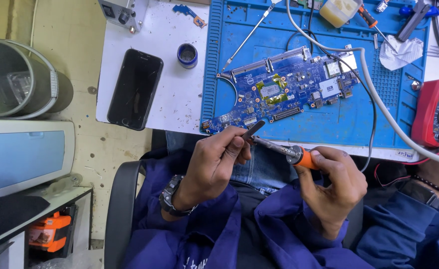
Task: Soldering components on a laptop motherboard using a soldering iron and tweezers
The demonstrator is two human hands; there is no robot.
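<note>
Seen from above, 2 hands meet over the person's lap at the table [169,99] edge. The left hand [214,162] pinches a small dark flat tool [253,129] between its fingertips. The right hand [334,184] is closed around an orange-handled soldering iron [284,151], tip touching that tool. A blue circuit board [284,89] lies just beyond on a blue mat [329,124].
</note>
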